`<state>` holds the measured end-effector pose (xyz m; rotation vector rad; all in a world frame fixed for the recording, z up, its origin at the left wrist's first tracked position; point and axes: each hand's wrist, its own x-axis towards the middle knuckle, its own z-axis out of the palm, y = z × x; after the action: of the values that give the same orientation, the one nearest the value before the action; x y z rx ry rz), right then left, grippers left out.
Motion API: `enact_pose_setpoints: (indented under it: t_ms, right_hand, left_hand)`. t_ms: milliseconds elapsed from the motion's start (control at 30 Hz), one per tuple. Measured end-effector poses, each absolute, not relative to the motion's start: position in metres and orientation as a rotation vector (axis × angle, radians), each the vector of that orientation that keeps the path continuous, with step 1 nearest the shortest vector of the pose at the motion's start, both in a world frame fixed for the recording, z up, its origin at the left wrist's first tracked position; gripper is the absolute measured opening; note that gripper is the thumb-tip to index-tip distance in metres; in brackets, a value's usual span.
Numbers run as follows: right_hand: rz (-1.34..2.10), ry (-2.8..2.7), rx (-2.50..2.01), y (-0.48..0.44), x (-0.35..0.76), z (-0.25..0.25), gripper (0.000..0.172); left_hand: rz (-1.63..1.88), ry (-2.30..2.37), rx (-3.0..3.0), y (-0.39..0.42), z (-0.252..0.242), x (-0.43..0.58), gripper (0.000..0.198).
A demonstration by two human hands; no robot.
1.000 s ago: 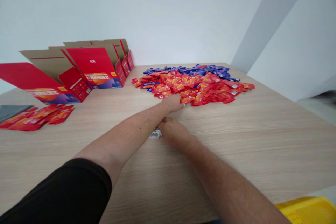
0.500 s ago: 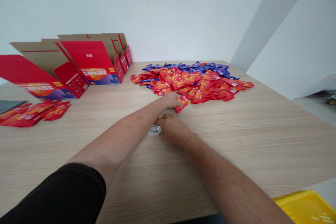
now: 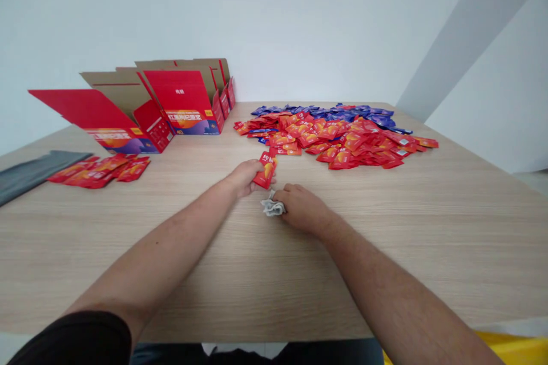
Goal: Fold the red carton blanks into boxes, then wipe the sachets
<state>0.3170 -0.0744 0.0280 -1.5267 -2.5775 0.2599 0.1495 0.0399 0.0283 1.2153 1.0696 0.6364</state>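
My left hand grips a red sachet with an orange print, holding it up over the middle of the table. Close by on the right, my right hand is closed on a crumpled grey-white cloth at the tabletop. Beyond both hands spreads a heap of red sachets, with blue sachets behind them. A smaller group of red sachets lies on the left of the table.
Several open red cartons with raised flaps stand at the back left. A grey cloth or flat strip lies at the left edge beside the small sachet group. Part of a yellow basket shows at lower right. A wall rises behind the table.
My left hand has drawn the red sachet back from the heap, toward the left and nearer the cloth. My right hand still holds the cloth. The view has turned slightly left.
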Motion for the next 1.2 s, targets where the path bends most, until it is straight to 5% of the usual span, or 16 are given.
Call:
enact_pose_setpoints:
  t_ms: [267,433,567,767,1200]
  right_hand:
    - [0.233,-2.480,-1.661,-0.062,0.344,0.027,0.015]
    - [0.027,-2.136,-1.780,-0.054,0.362,0.033,0.021]
    - [-0.150,-1.852,-1.479,-0.066,0.344,0.036,0.022]
    - [0.047,-2.139,-1.349,-0.090,0.295,0.028,0.017]
    - [0.097,-2.052,-1.195,-0.090,0.302,0.019,0.020]
  left_hand:
    - [0.710,0.670,0.785,-0.006,0.028,0.098,0.059]
    - [0.672,0.653,0.688,-0.037,0.021,0.108,0.039]
    - [0.670,0.765,0.744,-0.056,0.015,0.132,0.048]
    - [0.869,0.827,0.765,-0.066,-0.001,0.144,0.043]
    - [0.738,0.734,0.321,-0.049,0.024,0.130,0.052]
